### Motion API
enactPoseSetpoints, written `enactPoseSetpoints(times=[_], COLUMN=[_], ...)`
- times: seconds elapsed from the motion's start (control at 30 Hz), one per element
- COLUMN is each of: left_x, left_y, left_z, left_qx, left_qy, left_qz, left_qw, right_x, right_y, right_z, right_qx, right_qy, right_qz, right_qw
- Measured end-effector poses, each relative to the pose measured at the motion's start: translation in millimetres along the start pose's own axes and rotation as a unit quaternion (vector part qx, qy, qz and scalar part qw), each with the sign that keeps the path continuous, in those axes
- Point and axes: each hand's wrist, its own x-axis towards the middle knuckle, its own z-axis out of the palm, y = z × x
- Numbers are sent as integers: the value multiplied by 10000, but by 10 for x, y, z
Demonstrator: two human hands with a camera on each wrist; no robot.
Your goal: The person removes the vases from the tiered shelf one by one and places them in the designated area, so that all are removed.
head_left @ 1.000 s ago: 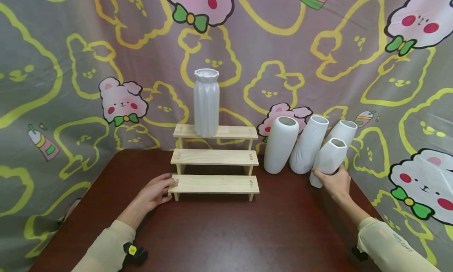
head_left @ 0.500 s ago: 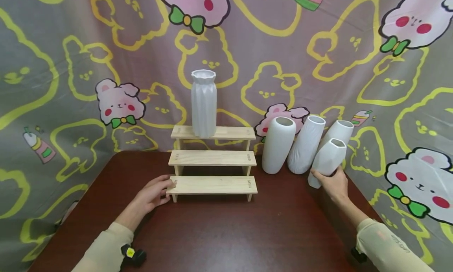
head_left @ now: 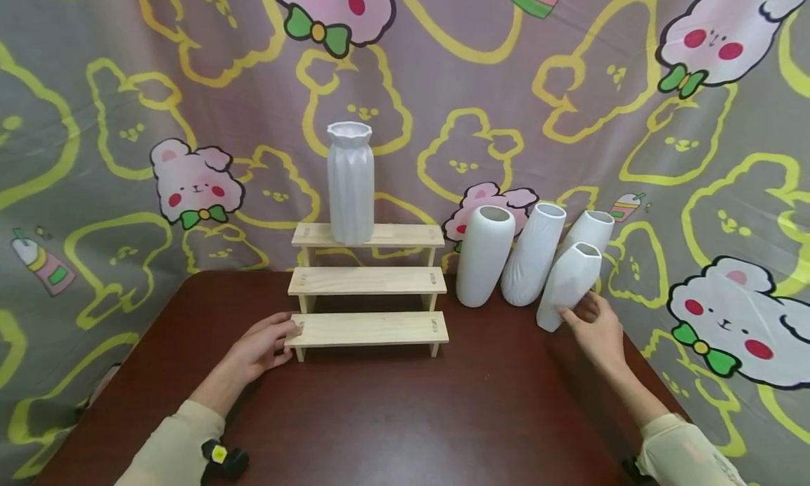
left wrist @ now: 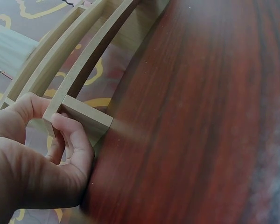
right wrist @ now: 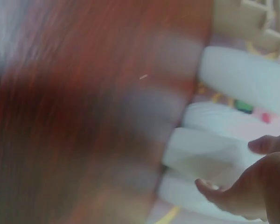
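Observation:
My left hand [head_left: 259, 345] pinches the left end of the lowest board of a three-tier wooden display stand [head_left: 367, 329]. In the left wrist view, the thumb and fingers lie either side of the board's end [left wrist: 53, 109]. A ribbed white vase [head_left: 351, 187] stands on the top tier. At the right, my right hand [head_left: 598, 331] is beside a faceted white vase [head_left: 569, 282], thumb and fingers spread apart. The right wrist view shows this gap over the faceted vase [right wrist: 200, 151]; whether a fingertip touches it I cannot tell.
Behind the faceted vase stand a smooth white vase [head_left: 486, 257], a leaf-textured white vase [head_left: 534, 254] and a partly hidden white vase [head_left: 595, 226]. Patterned cloth [head_left: 405, 64] hangs close around the back and sides of the dark red table [head_left: 405, 408].
The right hand has loosened its grip on the faceted vase and drawn slightly to its right. The left hand keeps its hold on the stand. The head view has turned a little right.

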Motion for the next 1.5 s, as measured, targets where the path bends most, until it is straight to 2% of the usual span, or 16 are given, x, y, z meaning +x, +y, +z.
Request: enactPoseSetpoints(times=[0.17,0.3,0.4,0.67,0.87,1.03,1.27,1.37,1.5], left_x=[-26,-42,-40,22,36,39,22,15,2], left_y=[24,34,30,-33,-80,-84,-69,-77,-87], left_z=[-34,-25,4,152,206,182,117,75,20], left_qx=[-49,-38,-28,-104,-100,-65,-107,-148,-199], left_qy=[82,88,25,111,185,251,356,403,460], left_qz=[20,70,106,100,103,120,148,157,163], left_qw=[10000,9999,9999,9998,9997,9996,9992,9990,9986], right_x=[-143,-251,-291,-330,-338,-340,-229,-159,-72], right_y=[-381,-698,-921,-1381,-1617,-1857,-2246,-2422,-2638], right_z=[-68,-28,21,247,496,735,1144,1354,1648], right_qx=[140,613,924,1283,1411,1576,2077,2212,2331], right_qy=[515,1093,1256,958,758,632,217,-39,-133], right_qz=[-198,-522,-835,-1774,-1908,-2021,-2396,-2443,-2630], right_qw=[9984,9907,9842,9710,9685,9645,9481,9441,9361])
